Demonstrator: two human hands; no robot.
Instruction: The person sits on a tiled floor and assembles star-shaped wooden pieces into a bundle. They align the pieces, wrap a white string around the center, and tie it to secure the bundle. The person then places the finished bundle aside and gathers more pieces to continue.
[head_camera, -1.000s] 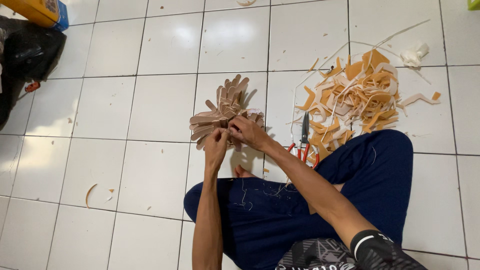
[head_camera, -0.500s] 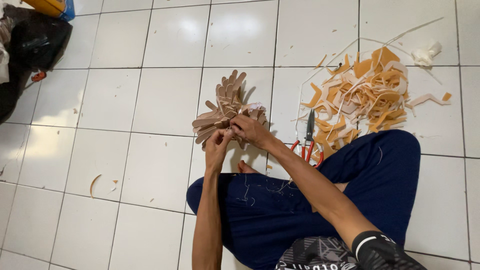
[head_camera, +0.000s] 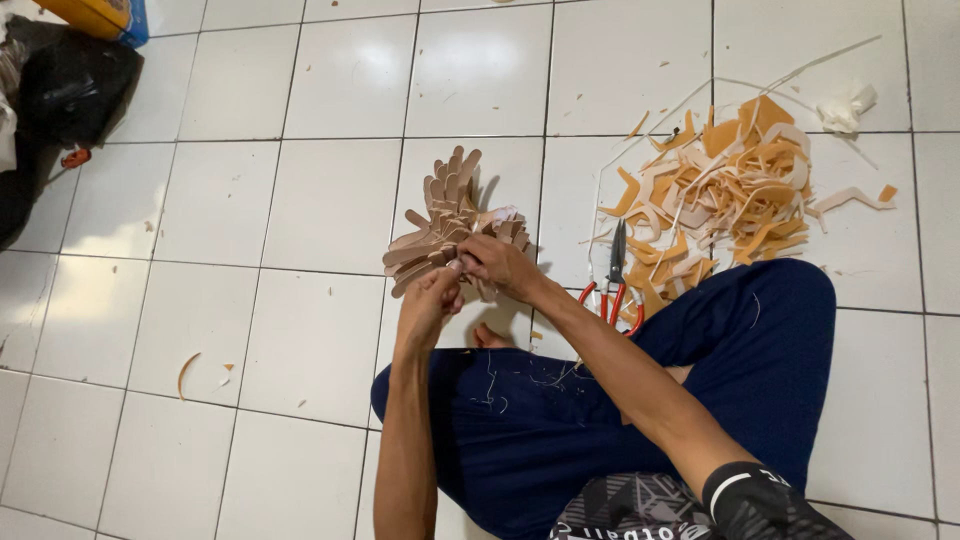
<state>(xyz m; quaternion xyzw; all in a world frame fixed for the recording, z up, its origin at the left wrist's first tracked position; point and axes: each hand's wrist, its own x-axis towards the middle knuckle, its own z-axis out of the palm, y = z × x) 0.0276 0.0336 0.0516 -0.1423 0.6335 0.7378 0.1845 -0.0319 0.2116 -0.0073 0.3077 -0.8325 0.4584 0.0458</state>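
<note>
— While you sit on the white tiled floor (head_camera: 330, 200) with your legs in dark blue trousers (head_camera: 620, 420) folded under you, what have your hands got?

— Both are closed on one thing. Your left hand (head_camera: 428, 305) comes up from below, fingers curled and pinching the lower end of a fanned bundle of tan cut-out strips (head_camera: 445, 225). Your right hand (head_camera: 500, 265) reaches in from the right and grips the same bundle at its base, its fingers bent over the strips — the two hands touch there.

— And where is that bundle?

— It is lifted above the floor, just past your knees, near the middle of the tiled area. The strips spread up and to the left from your fingers like a fan. Whether they are tied or only held, I cannot tell.

— What lies around you?

— Just right of your right forearm, a pair of red-handled scissors (head_camera: 614, 280) lies on the floor, blades pointing away from you, touching the near edge of a heap of orange and cream offcuts (head_camera: 730, 190). That heap sits beyond your right knee, with long thin slivers trailing toward the far right corner, where a crumpled white scrap (head_camera: 845, 108) rests. To your left, a small curved sliver (head_camera: 187, 368) lies alone. Far off in the left corner are a black bag (head_camera: 75, 85) and a yellow container (head_camera: 100, 15).
</note>
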